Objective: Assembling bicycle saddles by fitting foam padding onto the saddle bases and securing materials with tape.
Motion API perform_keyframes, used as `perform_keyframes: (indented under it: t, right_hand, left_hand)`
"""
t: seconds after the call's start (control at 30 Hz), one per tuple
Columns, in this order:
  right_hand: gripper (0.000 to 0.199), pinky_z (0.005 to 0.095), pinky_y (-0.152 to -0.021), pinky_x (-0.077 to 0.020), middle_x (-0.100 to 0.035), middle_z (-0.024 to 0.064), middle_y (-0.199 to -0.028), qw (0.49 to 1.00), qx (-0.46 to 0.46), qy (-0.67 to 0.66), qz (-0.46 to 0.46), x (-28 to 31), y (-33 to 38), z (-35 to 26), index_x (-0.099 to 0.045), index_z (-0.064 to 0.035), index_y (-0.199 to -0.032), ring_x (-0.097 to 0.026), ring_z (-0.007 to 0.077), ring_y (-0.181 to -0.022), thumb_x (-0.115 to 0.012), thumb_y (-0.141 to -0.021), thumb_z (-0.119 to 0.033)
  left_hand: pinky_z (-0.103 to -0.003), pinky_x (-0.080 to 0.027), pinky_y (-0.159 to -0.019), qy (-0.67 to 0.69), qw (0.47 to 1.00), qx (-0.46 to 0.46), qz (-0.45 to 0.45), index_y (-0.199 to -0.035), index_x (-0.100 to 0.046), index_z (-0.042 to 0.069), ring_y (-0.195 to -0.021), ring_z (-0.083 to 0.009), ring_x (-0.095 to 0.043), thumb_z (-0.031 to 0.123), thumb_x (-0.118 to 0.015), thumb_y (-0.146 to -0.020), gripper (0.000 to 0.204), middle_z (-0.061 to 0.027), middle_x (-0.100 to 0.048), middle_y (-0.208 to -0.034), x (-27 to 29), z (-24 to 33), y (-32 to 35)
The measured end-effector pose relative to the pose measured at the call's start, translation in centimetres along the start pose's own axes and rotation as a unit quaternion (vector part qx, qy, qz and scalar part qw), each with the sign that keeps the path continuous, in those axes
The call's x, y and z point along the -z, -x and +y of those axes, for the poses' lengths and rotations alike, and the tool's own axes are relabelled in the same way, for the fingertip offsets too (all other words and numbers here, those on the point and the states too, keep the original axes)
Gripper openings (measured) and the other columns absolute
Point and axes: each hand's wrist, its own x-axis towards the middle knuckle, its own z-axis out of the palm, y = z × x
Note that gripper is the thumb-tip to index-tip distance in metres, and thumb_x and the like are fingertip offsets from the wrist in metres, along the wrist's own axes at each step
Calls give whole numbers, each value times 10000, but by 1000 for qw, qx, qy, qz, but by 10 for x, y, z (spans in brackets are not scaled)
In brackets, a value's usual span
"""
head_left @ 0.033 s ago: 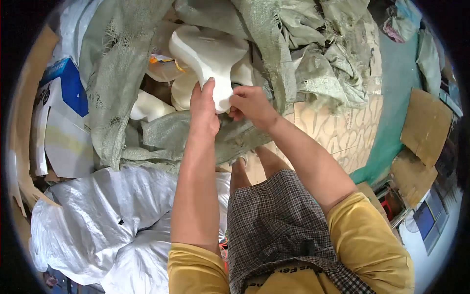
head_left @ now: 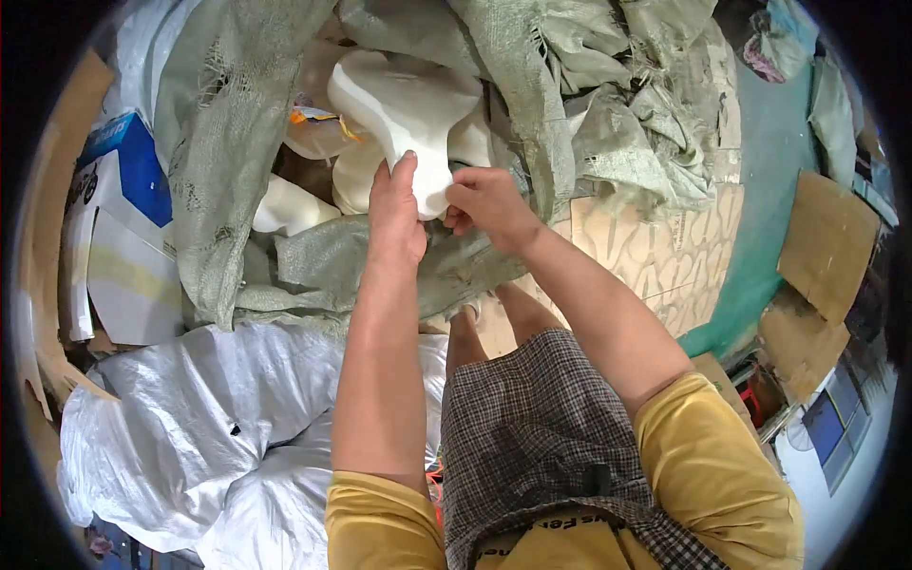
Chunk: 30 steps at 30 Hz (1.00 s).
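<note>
White saddle-shaped piece (head_left: 410, 100), gripped by your left hand (head_left: 395, 207) and pinched by your right hand (head_left: 490, 204), may slip if your grip loosens.

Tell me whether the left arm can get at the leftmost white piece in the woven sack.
Probably not at once: the left grip holds the saddle-shaped white piece. Otherwise the way looks fairly free; the leftmost white piece shows its upper side uncovered inside the woven sack.
</note>
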Motion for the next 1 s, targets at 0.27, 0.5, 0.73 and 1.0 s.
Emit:
perform_keyframes:
  t: [0.27,0.5,0.73,1.0]
  right_hand:
    - [105,236,-481,-482,-593,54,-688,996,-5,-88,-19,2,0,13,-598,-9,-852,-576,114,-570,-532,-840,-91]
    - [112,257,-490,-485,-583,55,-688,988,6,-152,11,1,4,9,-588,-2,-873,-577,136,-563,-527,-842,-91]
    - [125,258,-488,-482,-599,84,-696,1000,1,-5,26,9,10,-8,-587,25,-823,-596,149,-590,-550,-812,-93]
    - [121,263,-442,-443,-594,82,-665,999,-48,-2,18,25,11,-3,-580,39,-780,-595,163,-553,-552,-799,-77]
  left_hand:
    - [-341,-449,-782,91,995,47,18,-1138,-463,38,-912,-198,-543,242,-541,-856,356,-61,-553,-1028,6,-7,-5]
    - [-347,-454,-777,157,984,81,9,-1102,-502,48,-894,-205,-559,252,-544,-858,321,-58,-583,-991,-7,-8,-6]
    - [-312,-399,-845,8,997,-16,69,-1223,-408,25,-991,-194,-504,219,-513,-865,420,-68,-513,-1132,-17,-12,-5]
    - [-325,-432,-804,24,998,-44,49,-1211,-414,9,-946,-191,-529,233,-523,-868,424,-72,-530,-1099,-32,-24,4]
